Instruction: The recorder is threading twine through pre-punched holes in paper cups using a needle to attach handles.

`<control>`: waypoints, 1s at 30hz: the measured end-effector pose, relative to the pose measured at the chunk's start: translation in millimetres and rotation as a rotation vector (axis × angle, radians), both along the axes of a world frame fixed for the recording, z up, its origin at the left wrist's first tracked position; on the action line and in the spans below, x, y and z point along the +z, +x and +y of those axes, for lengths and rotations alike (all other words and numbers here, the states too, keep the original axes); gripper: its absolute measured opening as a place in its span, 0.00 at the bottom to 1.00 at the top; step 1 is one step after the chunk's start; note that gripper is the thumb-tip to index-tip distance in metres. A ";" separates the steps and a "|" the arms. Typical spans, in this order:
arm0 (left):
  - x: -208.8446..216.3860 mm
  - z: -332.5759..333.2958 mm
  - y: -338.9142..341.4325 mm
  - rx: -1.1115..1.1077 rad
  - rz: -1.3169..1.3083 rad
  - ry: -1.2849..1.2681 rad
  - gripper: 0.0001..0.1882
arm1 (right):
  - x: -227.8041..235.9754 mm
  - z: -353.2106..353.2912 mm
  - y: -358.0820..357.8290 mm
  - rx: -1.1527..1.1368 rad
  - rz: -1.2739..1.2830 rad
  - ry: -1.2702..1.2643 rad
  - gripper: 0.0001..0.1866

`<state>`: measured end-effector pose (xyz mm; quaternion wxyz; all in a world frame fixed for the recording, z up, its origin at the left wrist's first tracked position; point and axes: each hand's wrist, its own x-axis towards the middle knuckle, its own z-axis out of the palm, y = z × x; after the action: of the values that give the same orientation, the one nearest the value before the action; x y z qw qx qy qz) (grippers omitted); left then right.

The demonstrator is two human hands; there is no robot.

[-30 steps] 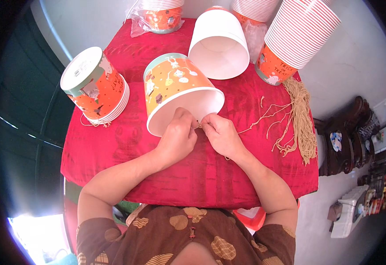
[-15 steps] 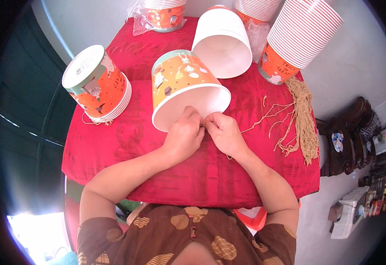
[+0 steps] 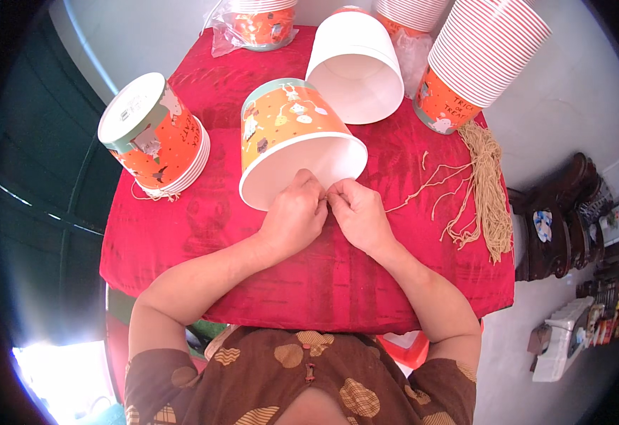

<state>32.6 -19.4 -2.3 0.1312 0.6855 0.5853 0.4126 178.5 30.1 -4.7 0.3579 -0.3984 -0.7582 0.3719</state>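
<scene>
An orange paper bucket (image 3: 292, 117) with a green base and Halloween drawings lies on its side, its white mouth toward me. At the near edge of that mouth, my left hand (image 3: 297, 212) is closed, its fingertips curled in front of the white interior. My right hand (image 3: 358, 212) meets it from the other side, thumb and forefinger pinched together. Between the fingertips a small bit of tan string (image 3: 326, 201) barely shows; the fingers cover most of it. To the right hangs a bundle of the same tan string (image 3: 490, 191), with loose strands trailing toward my right hand.
A white bucket (image 3: 355, 74) lies tipped behind the orange one. Upside-down nested buckets (image 3: 157, 138) with string at the rim stand at left. A tall nested stack (image 3: 476, 67) rises at right, and a plastic-wrapped stack (image 3: 263, 25) stands at the back. Red cloth (image 3: 274, 297) covers the table.
The orange bucket has shifted very slightly to the left. Both hands stay pinched together at its rim; the short string tail seen below my right hand is now out of sight.
</scene>
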 end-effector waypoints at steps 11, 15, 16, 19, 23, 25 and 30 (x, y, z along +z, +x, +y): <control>3.6 1.5 -7.7 -0.032 -0.024 0.033 0.05 | 1.9 -3.1 -0.4 -0.019 -0.040 0.048 0.05; 6.4 0.0 -9.6 -0.022 -0.033 -0.031 0.07 | 2.6 -2.5 0.1 -0.012 -0.046 0.074 0.04; 6.3 0.0 -9.8 -0.026 -0.020 -0.040 0.08 | 2.6 -2.4 0.1 -0.013 -0.046 0.073 0.04; 4.7 -0.9 -8.7 -0.029 -0.013 -0.015 0.09 | 2.6 -2.4 -0.4 -0.020 -0.052 0.057 0.05; 5.7 0.5 -5.3 -0.024 0.018 0.001 0.08 | 1.6 -1.5 -0.4 -0.027 -0.041 0.044 0.05; 4.5 0.7 -4.4 -0.016 0.043 -0.024 0.07 | 1.5 -2.1 -1.0 -0.027 -0.032 0.035 0.05; 3.8 0.7 -4.3 -0.012 0.062 -0.010 0.05 | 1.0 -2.3 -0.5 -0.022 -0.031 0.016 0.05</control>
<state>28.3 -18.7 1.6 0.1187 0.7008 0.5870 0.3875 178.0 27.8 -3.7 0.3534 -0.4094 -0.7622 0.3558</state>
